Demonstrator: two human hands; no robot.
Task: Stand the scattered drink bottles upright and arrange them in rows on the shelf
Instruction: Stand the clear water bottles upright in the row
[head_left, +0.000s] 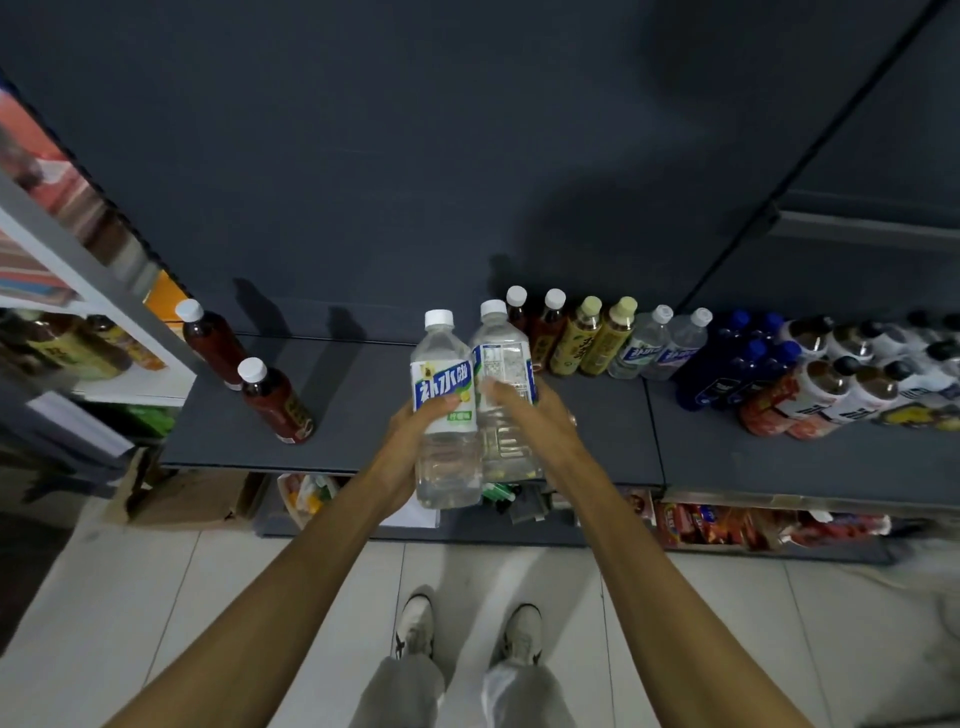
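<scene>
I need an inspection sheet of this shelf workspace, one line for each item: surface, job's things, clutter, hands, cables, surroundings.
Surface: dark grey shelf, bare in the middle.
Job's things: two clear bottles, left clear bottle and right clear bottle, held upright above the shelf; two red-brown bottles standing apart at left; upright row along the back at right.
Clutter: red packets beside the dark-capped bottles.
Hands: left hand grips one clear bottle, right hand the other.
Cables: nothing seen.
Surroundings: tiled floor, cardboard box, lower shelf goods.
</scene>
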